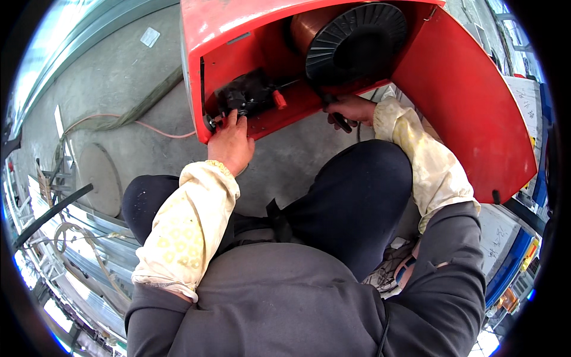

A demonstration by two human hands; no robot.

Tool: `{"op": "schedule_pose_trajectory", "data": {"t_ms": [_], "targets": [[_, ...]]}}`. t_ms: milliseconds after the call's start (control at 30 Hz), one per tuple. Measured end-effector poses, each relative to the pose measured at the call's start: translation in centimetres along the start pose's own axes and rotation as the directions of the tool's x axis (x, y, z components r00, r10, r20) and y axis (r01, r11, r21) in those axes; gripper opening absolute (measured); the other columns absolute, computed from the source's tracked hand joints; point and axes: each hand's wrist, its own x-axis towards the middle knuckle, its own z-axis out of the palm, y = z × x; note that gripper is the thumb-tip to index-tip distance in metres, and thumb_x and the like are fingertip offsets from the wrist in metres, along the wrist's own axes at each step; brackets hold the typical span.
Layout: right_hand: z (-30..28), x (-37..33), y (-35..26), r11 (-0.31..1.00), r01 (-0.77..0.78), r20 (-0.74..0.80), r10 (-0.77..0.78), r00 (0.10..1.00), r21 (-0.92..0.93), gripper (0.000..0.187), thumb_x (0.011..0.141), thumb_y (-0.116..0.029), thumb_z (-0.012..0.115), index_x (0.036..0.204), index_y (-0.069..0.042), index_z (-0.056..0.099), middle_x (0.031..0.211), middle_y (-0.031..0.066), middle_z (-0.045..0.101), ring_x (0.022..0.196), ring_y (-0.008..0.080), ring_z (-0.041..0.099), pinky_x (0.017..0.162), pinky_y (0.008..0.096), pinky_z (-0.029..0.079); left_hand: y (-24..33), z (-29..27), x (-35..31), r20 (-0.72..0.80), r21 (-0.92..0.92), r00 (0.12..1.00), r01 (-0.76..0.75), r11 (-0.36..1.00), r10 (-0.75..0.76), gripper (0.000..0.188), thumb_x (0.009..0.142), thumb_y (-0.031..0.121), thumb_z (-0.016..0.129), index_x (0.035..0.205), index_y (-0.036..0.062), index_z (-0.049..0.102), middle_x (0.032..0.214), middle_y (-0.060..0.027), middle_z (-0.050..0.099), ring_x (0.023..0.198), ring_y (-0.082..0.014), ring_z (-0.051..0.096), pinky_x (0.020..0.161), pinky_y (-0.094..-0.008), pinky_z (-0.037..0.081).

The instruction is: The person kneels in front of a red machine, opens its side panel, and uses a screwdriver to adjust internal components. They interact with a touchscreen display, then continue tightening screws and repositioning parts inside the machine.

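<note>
A red wire feeder housing (297, 110) stands in front of me with its side cover swung out to the right. Inside sits a large spool (351, 47) of copper-coloured wire with a black ribbed flange. A dark drive mechanism (245, 92) with a red knob (279, 100) is at the left of the opening. My left hand (232, 144) touches the lower front of this mechanism, fingers stretched out and slightly apart. Below the spool, my right hand (354, 110) is closed around a black-handled tool (341, 121). Its working end is too dark to make out against the housing.
The open red cover (464, 101) fills the space right of my right arm. A pink hose (163, 134) and a wrapped cable (140, 107) cross the concrete floor at left. Beside them lies a round disc (99, 178). White-and-blue boxes (502, 238) stand at right.
</note>
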Motion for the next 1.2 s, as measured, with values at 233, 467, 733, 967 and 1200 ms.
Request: {"op": "schedule_pose_trajectory", "data": {"t_ms": [233,467,733,967,1200], "targets": [[0.0,0.3,0.7,0.997,0.068,0.087,-0.066,0.994,-0.022,0.033,0.092,-0.031,0.052,0.094,0.002,0.056,0.077,0.0153,0.064,0.051,0.0162,0.06,0.038,0.0266,0.037,0.7,-0.6,0.4,0.059,-0.066,0.998,0.029,0.997,-0.025,0.044,0.08,0.021,0.065,0.119,0.0019,0.056,0.144,-0.0141,0.045,0.1,-0.0328,0.065,0.083,-0.0417,0.055],[-0.2,0.3,0.6,0.992,0.076,0.11,-0.065,0.992,-0.096,0.024,0.086,-0.02,0.051,0.085,0.003,0.057,0.066,0.012,0.061,0.046,0.0184,0.057,0.038,0.0312,0.039,0.8,-0.7,-0.9,0.066,-0.088,0.997,0.031,0.996,-0.025,0.052,0.08,0.023,0.067,0.127,0.007,0.054,0.144,-0.0115,0.045,0.097,-0.0314,0.066,0.08,-0.0424,0.055],[-0.7,-4.5,-1.3,0.835,0.03,0.147,0.062,0.987,-0.55,0.015,0.085,-0.02,0.05,0.084,-0.005,0.05,0.056,0.0051,0.046,0.044,0.0172,0.046,0.041,0.034,0.036,-3.1,-1.9,-5.6,0.281,-0.418,0.943,0.286,0.862,-0.177,0.02,0.078,0.022,0.066,0.09,0.0062,0.07,0.089,-0.0136,0.069,0.079,-0.0323,0.067,0.071,-0.0408,0.052],[5.5,-7.3,-7.7,0.68,0.233,0.385,0.078,0.92,-0.695,0.034,0.085,-0.026,0.05,0.11,-0.004,0.053,0.077,0.0134,0.059,0.068,0.026,0.057,0.062,0.0399,0.045,-11.7,-1.4,-2.9,0.184,-0.426,0.884,0.465,0.776,-0.429,0.026,0.08,0.023,0.065,0.1,0.0067,0.07,0.092,-0.0155,0.071,0.092,-0.0344,0.067,0.08,-0.0416,0.052],[19.7,-0.1,-5.9,0.832,-0.054,-0.068,0.02,0.998,-0.553,0.042,0.08,-0.025,0.054,0.113,-0.001,0.061,0.096,0.0198,0.068,0.094,0.0349,0.067,0.082,0.0414,0.053,-11.6,1.3,-0.6,-0.063,-0.514,0.963,0.195,0.836,-0.263,0.033,0.081,0.019,0.066,0.111,0.0043,0.066,0.104,-0.019,0.068,0.1,-0.0389,0.063,0.087,-0.0447,0.05]]}}
